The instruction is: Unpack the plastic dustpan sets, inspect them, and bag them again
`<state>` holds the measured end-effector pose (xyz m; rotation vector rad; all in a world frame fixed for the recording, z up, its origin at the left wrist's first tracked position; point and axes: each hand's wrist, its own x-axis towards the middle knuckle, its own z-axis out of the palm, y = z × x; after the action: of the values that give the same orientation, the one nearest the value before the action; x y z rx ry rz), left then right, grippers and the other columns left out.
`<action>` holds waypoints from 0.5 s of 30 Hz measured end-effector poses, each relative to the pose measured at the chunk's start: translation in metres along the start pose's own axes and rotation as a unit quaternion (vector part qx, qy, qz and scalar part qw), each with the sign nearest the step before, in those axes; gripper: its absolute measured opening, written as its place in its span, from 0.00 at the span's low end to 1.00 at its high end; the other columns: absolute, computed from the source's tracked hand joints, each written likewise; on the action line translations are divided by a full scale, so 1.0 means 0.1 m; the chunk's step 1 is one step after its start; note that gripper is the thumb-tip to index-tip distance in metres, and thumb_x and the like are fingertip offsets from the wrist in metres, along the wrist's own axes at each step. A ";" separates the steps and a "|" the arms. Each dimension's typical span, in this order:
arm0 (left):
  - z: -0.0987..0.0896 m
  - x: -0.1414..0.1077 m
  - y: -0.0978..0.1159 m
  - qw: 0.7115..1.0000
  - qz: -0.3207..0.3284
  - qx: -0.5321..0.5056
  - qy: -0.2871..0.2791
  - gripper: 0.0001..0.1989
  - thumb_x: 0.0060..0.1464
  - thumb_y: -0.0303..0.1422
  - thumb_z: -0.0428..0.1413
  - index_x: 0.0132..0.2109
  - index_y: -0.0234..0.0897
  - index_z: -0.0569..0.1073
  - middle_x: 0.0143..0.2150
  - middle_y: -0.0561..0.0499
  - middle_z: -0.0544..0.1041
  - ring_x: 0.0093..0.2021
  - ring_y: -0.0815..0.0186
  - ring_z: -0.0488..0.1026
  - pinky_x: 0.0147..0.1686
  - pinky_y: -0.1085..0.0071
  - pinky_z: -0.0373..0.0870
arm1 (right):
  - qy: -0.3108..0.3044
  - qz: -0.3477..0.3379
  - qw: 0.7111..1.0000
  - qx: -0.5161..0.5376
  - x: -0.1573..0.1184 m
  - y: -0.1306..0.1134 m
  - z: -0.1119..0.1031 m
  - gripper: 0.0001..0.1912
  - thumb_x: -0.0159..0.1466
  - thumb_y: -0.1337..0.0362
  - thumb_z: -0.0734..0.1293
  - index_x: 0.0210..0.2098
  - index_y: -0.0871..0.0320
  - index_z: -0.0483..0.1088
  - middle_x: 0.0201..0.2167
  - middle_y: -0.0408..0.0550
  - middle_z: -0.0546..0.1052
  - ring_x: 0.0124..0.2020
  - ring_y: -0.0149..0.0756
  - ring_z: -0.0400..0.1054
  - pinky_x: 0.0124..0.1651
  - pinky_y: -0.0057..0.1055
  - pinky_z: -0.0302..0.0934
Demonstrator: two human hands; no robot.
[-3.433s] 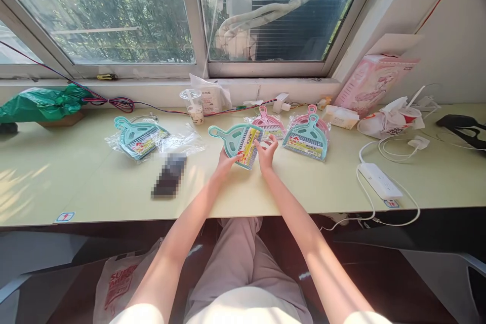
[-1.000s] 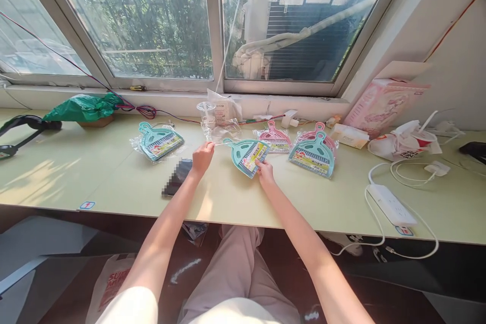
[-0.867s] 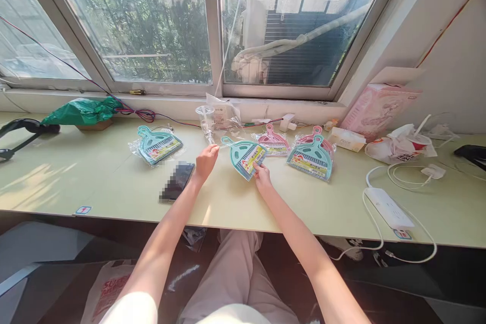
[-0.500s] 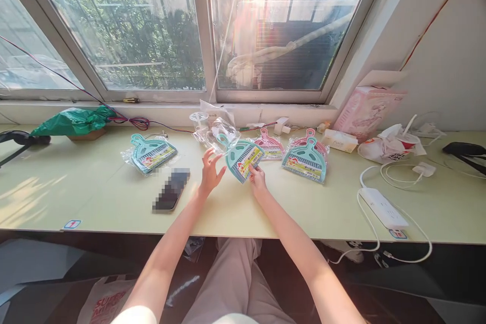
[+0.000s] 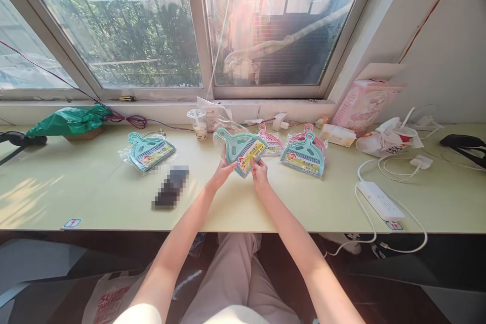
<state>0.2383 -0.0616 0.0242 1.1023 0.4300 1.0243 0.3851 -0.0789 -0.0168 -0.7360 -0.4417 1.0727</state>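
A green dustpan-and-brush set with a yellow label is held up over the table, tilted, its clear plastic wrap around the handle end. My left hand grips its left edge, the fingers partly hidden behind it. My right hand pinches its lower right edge by the label. Behind it lies a pink dustpan set, partly covered. To the right, a wrapped green dustpan set overlaps a pink dustpan. Another wrapped green set lies to the left.
A phone with a blurred screen lies left of my arms. A white power strip and its cables sit at the right. Along the window stand a plastic cup, a green bag and a pink box.
My left hand, open beside the dustpan set before, has closed on its left edge. The loose plastic wrap now lies closer about the handle, and the set has turned slightly.
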 end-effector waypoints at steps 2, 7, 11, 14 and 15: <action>0.01 -0.08 -0.07 1.000 -0.025 0.003 -0.017 0.57 0.48 0.32 0.65 0.71 0.56 0.34 0.67 0.47 0.62 0.64 0.57 0.63 0.63 0.54 0.56 | 0.006 -0.004 1.000 0.003 0.01 -0.01 -0.02 0.17 0.47 0.62 0.76 0.36 0.58 0.74 0.40 0.49 0.80 0.41 0.38 0.74 0.42 0.33 0.69; -0.22 -0.11 -0.03 0.998 -0.029 -0.022 -0.047 0.54 0.45 0.38 0.66 0.70 0.58 0.42 0.70 0.46 0.56 0.65 0.53 0.61 0.61 0.48 0.57 | -0.001 0.004 1.000 0.016 0.02 0.00 -0.02 0.16 0.49 0.63 0.75 0.37 0.58 0.74 0.41 0.48 0.79 0.43 0.37 0.74 0.44 0.33 0.69; -0.55 -0.09 0.17 0.990 -0.062 0.025 -0.125 0.47 0.43 0.29 0.65 0.68 0.53 0.55 0.71 0.47 0.55 0.69 0.50 0.54 0.61 0.51 0.57 | -0.012 0.001 1.000 0.029 0.03 -0.02 -0.02 0.16 0.50 0.64 0.74 0.38 0.57 0.74 0.43 0.47 0.80 0.45 0.38 0.74 0.48 0.34 0.69; -0.68 0.01 0.29 0.992 -0.049 0.037 -0.108 0.39 0.45 0.28 0.63 0.65 0.48 0.63 0.70 0.48 0.56 0.70 0.51 0.51 0.62 0.55 0.57 | -0.033 0.021 0.999 0.026 0.04 -0.05 -0.01 0.15 0.48 0.64 0.75 0.36 0.57 0.75 0.42 0.47 0.80 0.45 0.39 0.74 0.49 0.36 0.69; -0.67 0.07 0.31 0.996 -0.027 0.021 -0.080 0.36 0.47 0.31 0.62 0.64 0.48 0.64 0.70 0.50 0.56 0.70 0.52 0.51 0.62 0.56 0.57 | -0.045 0.030 0.998 0.021 0.04 -0.06 -0.01 0.16 0.48 0.63 0.76 0.36 0.57 0.75 0.41 0.47 0.80 0.44 0.40 0.74 0.48 0.36 0.69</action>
<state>0.1783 -0.0178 0.0239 1.1953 0.3511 0.8757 0.3907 -0.0773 -0.0134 -0.6701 -0.4743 1.1719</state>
